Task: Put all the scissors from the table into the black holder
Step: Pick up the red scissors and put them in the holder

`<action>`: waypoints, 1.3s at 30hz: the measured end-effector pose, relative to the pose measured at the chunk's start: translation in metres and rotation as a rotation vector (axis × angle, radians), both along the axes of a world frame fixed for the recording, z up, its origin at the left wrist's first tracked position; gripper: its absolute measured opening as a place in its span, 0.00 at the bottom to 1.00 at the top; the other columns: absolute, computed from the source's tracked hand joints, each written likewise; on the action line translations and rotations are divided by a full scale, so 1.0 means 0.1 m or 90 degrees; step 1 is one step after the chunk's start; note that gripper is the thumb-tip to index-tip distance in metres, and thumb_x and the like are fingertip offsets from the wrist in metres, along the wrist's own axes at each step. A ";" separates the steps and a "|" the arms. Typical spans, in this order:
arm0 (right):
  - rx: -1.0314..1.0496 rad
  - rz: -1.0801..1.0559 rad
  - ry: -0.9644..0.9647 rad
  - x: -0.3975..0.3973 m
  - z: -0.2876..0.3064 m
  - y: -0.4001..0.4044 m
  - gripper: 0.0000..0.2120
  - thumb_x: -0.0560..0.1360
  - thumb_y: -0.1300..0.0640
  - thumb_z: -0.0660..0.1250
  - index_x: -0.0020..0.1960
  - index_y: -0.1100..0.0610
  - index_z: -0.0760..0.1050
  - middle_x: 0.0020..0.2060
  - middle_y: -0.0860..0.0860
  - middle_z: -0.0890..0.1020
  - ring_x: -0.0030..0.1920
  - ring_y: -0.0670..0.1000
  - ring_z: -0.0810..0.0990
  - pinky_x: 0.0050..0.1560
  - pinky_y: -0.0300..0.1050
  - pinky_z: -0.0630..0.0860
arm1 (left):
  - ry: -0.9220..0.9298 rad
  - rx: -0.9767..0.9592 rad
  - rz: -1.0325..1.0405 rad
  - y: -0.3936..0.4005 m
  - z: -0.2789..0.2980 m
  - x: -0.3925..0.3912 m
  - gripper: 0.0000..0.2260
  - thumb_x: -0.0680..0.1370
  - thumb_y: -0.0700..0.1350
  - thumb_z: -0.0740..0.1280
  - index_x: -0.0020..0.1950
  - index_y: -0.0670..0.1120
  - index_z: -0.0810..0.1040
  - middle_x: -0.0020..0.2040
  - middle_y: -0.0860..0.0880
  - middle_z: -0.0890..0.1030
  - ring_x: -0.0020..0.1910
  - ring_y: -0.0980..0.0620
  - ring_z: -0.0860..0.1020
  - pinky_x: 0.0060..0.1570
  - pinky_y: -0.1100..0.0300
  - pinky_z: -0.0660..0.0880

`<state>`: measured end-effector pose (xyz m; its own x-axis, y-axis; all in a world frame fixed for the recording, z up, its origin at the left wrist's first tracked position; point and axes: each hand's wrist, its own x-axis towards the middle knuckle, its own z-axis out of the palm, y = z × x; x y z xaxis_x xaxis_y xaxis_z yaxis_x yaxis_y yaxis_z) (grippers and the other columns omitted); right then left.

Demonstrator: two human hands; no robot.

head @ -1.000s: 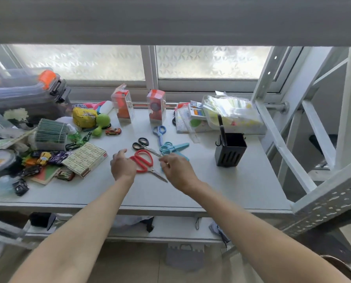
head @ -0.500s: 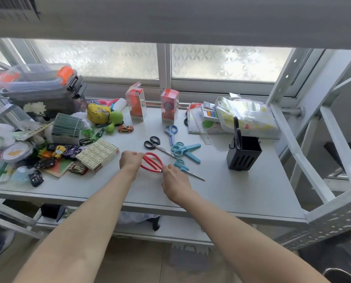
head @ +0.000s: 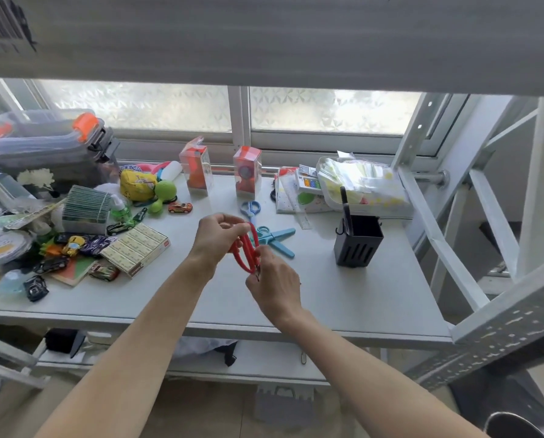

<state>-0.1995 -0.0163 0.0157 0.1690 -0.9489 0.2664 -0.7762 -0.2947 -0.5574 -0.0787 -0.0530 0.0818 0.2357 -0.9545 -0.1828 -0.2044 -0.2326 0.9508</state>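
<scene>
both hands are up over the middle of the grey table [head: 343, 298] with the red scissors [head: 248, 248] between them. left hand [head: 218, 237] is curled around the far end at the handle loops, right hand [head: 275, 287] pinches the near end; blades are hidden behind the right hand, can't tell if they're closed. the scissors look lifted off the surface.

other scissors are still flat on the table just beyond the hands: a teal pair [head: 275, 238] with blades splayed open, and a blue-handled pair [head: 251, 209] farther back, partly hidden by the left hand. the black holder [head: 357, 243] stands upright well to the right of the hands, slotted sides, one black-handled item [head: 346, 213] already sticking out of its left side.

writing: nothing legible. the pack of small boxes [head: 136, 249] left of the hands has a red mark on its end, too small to read. the two clear red boxes [head: 247, 173] at the far edge carry print, blurred.

room: bare tabletop between the hands and the holder, and along the whole near edge and near-right corner. the left third is crowded with toy cars [head: 50, 264] and clutter right out to the left edge. a white slanted frame bar [head: 438, 235] crosses just right of the holder.
</scene>
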 end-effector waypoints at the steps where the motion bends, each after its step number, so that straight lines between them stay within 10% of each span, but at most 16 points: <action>1: -0.004 -0.003 -0.036 -0.09 0.03 0.01 0.18 0.74 0.61 0.68 0.62 0.57 0.69 0.52 0.54 0.82 0.46 0.55 0.82 0.44 0.39 0.72 | -0.003 -0.014 -0.045 0.02 0.08 -0.09 0.10 0.77 0.46 0.70 0.54 0.42 0.77 0.43 0.45 0.82 0.38 0.51 0.80 0.41 0.61 0.78; 7: -0.110 -0.034 -0.269 -0.78 0.12 0.16 0.20 0.75 0.67 0.65 0.64 0.55 0.65 0.42 0.52 0.77 0.35 0.52 0.76 0.35 0.41 0.76 | 0.067 -0.024 -0.132 -0.05 0.16 -0.61 0.12 0.80 0.50 0.66 0.57 0.43 0.78 0.39 0.48 0.76 0.35 0.54 0.76 0.34 0.66 0.77; 15: -0.260 -0.231 -0.409 -1.68 0.51 -0.08 0.17 0.77 0.64 0.65 0.65 0.68 0.69 0.50 0.58 0.82 0.45 0.46 0.81 0.46 0.29 0.76 | 0.019 0.053 -0.227 -0.30 -0.21 -1.24 0.25 0.78 0.40 0.69 0.74 0.44 0.68 0.63 0.41 0.75 0.45 0.49 0.79 0.40 0.60 0.77; 20: -0.272 -0.222 -0.330 -1.77 0.67 -0.47 0.15 0.79 0.60 0.66 0.63 0.66 0.72 0.45 0.54 0.83 0.40 0.39 0.82 0.43 0.31 0.77 | -0.034 0.071 -0.306 -0.44 -0.31 -1.51 0.38 0.75 0.36 0.71 0.80 0.51 0.57 0.77 0.44 0.62 0.50 0.47 0.79 0.40 0.63 0.78; 25: -0.181 -0.210 -0.174 -1.77 0.45 -0.82 0.12 0.80 0.55 0.62 0.60 0.62 0.73 0.42 0.56 0.84 0.38 0.55 0.83 0.41 0.54 0.82 | -0.024 0.090 -0.317 -0.58 -0.38 -1.63 0.36 0.75 0.35 0.70 0.79 0.51 0.59 0.75 0.41 0.67 0.44 0.52 0.80 0.46 0.58 0.80; 39: -0.061 -0.173 0.000 -1.72 0.38 -0.76 0.27 0.81 0.38 0.48 0.37 0.54 0.75 0.33 0.50 0.77 0.34 0.52 0.73 0.29 0.41 0.61 | 0.035 0.034 -0.335 -0.60 -0.48 -1.61 0.26 0.76 0.35 0.68 0.73 0.47 0.70 0.68 0.46 0.75 0.42 0.55 0.81 0.39 0.63 0.78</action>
